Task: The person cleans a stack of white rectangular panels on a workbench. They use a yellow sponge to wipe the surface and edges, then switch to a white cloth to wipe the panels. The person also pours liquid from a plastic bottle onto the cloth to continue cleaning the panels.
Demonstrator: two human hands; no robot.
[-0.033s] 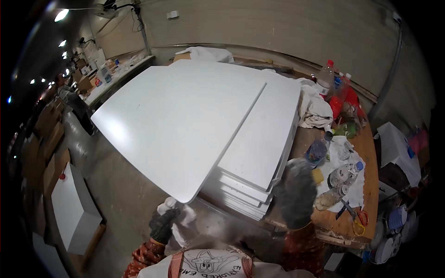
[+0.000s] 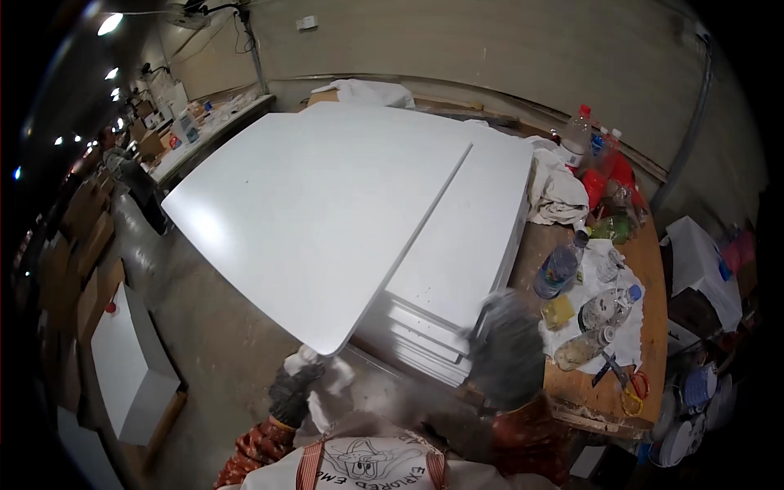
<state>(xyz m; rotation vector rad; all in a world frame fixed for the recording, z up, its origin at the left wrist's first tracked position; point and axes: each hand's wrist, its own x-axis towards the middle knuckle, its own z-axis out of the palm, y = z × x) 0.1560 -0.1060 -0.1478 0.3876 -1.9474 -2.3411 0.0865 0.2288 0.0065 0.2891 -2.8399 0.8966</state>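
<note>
My left hand (image 2: 296,392), in a dark grey glove, is closed on a crumpled white cloth (image 2: 331,384). The cloth lies against the near corner of a large white panel (image 2: 318,212) with a rounded corner. This panel rests askew on a stack of similar white panels (image 2: 449,253), overhanging to the left. My right hand (image 2: 508,351), gloved too, is at the stack's near right corner. Motion smears its fingers, so I cannot see whether it holds anything. A small yellowish block (image 2: 558,312) lies just right of it.
On the wooden table (image 2: 596,396) to the right are plastic bottles (image 2: 558,269), orange-handled scissors (image 2: 629,388) and rags (image 2: 558,186). Tubs (image 2: 678,433) stand on the floor beyond its edge. A white box-shaped piece (image 2: 135,367) stands at left. A person (image 2: 135,184) is farther back.
My right hand has shifted a little left and down, onto the stack's near right corner. The yellowish block now shows more fully. My left hand and cloth have barely moved.
</note>
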